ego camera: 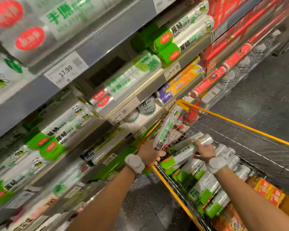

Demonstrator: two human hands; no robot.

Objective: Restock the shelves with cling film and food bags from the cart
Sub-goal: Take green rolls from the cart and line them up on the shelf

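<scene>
- The left hand (148,152) has its fingers curled round the low end of a white plastic roll with panda pictures and green writing (168,127).
- This panda roll stands almost upright over the near left corner of the cart. Its long side points up and away, and the top tips a bit to the right.
- The right hand (204,150) grips a second long white roll with a green end (182,155). That roll lies slanted on top of the pile, green end near and left, other end far and right.
- The wire cart with the yellow rim (232,122) is on the right. Inside are many more white and green rolls (205,185), and some orange and red packs (269,192) at the near right.
- The grey metal shelves (107,39) are on the left, just beside the cart. The left hand is nearer to them, so I think the panda roll goes first, moving left.
- The rolls on the shelves lie flat along the shelf front. The panda roll would need to be tipped down to match.
- A dark gap (107,70) on a middle shelf looks like room for more, but it is blurry.
- The floor (265,77) is dark grey and speckled, with only a narrow strip between cart and shelves.
</scene>
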